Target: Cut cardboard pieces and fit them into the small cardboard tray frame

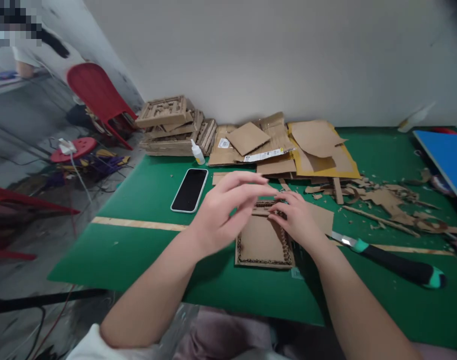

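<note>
A small rectangular cardboard panel (264, 240) lies on the green table, with corrugated strips standing along its edges like a low frame. My left hand (228, 215) hovers over its upper left part, fingers stretched out and holding nothing. At the panel's upper right, my right hand (294, 215) has its thumb and fingertips closed on a cardboard strip (261, 211) that runs across near the far edge. My fingers partly cover the panel's far side. Behind my right hand lies a flat cardboard piece (322, 216). A utility knife (397, 262) with a black and green handle rests to the right, blade exposed.
A white-framed phone (189, 191) lies left of my hands. Farther back are a glue bottle (197, 153), stacked cardboard frames (171, 127) and cardboard sheets (247, 140). Scraps (393, 205) litter the right side near a blue board (448, 160). A red chair (96, 92) and a person are at left.
</note>
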The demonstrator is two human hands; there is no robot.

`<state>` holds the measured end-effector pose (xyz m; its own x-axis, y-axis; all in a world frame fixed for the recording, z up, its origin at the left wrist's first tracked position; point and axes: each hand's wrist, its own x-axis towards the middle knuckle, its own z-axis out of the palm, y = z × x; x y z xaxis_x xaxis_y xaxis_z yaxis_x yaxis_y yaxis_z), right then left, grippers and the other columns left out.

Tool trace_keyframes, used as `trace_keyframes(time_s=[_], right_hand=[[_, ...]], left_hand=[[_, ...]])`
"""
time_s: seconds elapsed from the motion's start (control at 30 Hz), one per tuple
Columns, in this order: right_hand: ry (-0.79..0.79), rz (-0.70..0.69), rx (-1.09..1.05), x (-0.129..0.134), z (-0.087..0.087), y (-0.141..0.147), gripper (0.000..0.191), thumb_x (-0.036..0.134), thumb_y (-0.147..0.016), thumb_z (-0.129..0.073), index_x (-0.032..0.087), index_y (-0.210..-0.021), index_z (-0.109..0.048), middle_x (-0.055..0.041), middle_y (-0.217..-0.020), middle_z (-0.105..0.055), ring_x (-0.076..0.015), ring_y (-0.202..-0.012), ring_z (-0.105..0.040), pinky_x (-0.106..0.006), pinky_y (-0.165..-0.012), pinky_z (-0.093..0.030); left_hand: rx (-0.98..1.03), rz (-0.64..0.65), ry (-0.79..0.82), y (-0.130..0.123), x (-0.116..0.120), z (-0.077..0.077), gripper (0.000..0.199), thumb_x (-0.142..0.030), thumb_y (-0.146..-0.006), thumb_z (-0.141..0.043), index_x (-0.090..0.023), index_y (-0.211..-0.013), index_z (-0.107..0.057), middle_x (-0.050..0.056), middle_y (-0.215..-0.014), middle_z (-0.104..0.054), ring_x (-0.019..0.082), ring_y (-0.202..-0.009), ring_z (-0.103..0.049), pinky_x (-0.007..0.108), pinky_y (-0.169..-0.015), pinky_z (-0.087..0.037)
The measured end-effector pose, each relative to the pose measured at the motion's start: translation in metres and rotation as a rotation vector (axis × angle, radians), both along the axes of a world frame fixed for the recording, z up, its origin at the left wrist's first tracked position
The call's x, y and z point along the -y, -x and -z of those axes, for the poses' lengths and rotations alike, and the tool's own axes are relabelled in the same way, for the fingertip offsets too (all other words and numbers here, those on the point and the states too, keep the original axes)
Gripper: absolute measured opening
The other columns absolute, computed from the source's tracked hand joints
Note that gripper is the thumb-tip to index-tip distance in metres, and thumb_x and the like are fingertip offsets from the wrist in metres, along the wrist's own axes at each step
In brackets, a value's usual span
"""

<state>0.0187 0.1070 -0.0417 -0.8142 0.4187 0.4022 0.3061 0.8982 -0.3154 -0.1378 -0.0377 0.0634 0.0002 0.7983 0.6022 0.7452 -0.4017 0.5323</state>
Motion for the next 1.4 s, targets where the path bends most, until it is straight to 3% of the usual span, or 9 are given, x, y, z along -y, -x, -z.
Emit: trace_keyframes(time_s=[0.13, 0.23, 0.47, 0.83, 1.13, 1.4], right_hand=[[0.026, 0.047, 0.025, -0.002, 0.001, 0.000, 0.012, 0.028, -0.079, -0.059, 0.020, -0.077, -0.068, -0.0096, -0.099, -0.061, -0.0262, -0.105, -0.048, -0.045, -0.092, -0.045], [0.025, 0.053, 0.021, -0.002, 0.001, 0.001, 0.013, 0.027, -0.079, -0.059, 0.019, -0.078, -0.069, -0.0103, -0.100, -0.061, -0.0264, -0.106, -0.047, -0.044, -0.091, -0.046], [0.025, 0.038, 0.040, -0.002, 0.000, 0.000, 0.014, 0.027, -0.080, -0.058, 0.019, -0.079, -0.069, -0.0105, -0.100, -0.061, -0.0250, -0.105, -0.048, -0.044, -0.093, -0.045], [0.037, 0.032, 0.049, -0.001, -0.001, 0.000, 0.011, 0.027, -0.080, -0.059, 0.019, -0.078, -0.066, -0.0090, -0.100, -0.061, -0.0254, -0.106, -0.047, -0.044, -0.095, -0.043], [0.163, 0.041, -0.007, 0.004, -0.009, 0.001, 0.010, 0.028, -0.080, -0.057, 0.020, -0.079, -0.063, -0.0074, -0.102, -0.061, -0.0224, -0.106, -0.049, -0.043, -0.098, -0.040], [0.241, 0.037, -0.066, 0.010, -0.018, 0.003, 0.007, 0.025, -0.082, -0.054, 0.021, -0.080, -0.060, -0.0058, -0.098, -0.062, -0.0207, -0.106, -0.050, -0.043, -0.098, -0.040]], left_hand=[[-0.026, -0.178, 0.198, 0.040, -0.022, 0.072, 0.027, -0.009, -0.086, -0.042, -0.020, -0.091, -0.066, 0.006, -0.104, -0.060, 0.020, -0.106, -0.055, 0.041, -0.093, -0.046], [-0.015, -0.237, 0.255, 0.052, -0.023, 0.096, 0.027, -0.008, -0.085, -0.043, -0.020, -0.088, -0.066, 0.005, -0.102, -0.060, 0.019, -0.102, -0.055, 0.040, -0.092, -0.046], [-0.073, -0.207, 0.265, 0.043, -0.023, 0.092, 0.024, -0.010, -0.085, -0.044, -0.019, -0.087, -0.066, 0.006, -0.100, -0.060, 0.019, -0.102, -0.054, 0.040, -0.092, -0.045], [-0.129, -0.190, 0.290, 0.039, -0.024, 0.096, 0.023, -0.011, -0.085, -0.045, -0.020, -0.090, -0.065, 0.006, -0.102, -0.060, 0.020, -0.103, -0.054, 0.040, -0.092, -0.045], [-0.157, -0.135, 0.175, 0.034, -0.025, 0.092, 0.014, -0.020, -0.086, -0.052, -0.020, -0.091, -0.065, 0.006, -0.096, -0.066, 0.021, -0.102, -0.055, 0.041, -0.091, -0.046], [-0.179, -0.119, 0.204, 0.036, -0.026, 0.094, 0.013, -0.025, -0.085, -0.056, -0.022, -0.090, -0.067, 0.004, -0.087, -0.070, 0.021, -0.094, -0.059, 0.039, -0.083, -0.050]])
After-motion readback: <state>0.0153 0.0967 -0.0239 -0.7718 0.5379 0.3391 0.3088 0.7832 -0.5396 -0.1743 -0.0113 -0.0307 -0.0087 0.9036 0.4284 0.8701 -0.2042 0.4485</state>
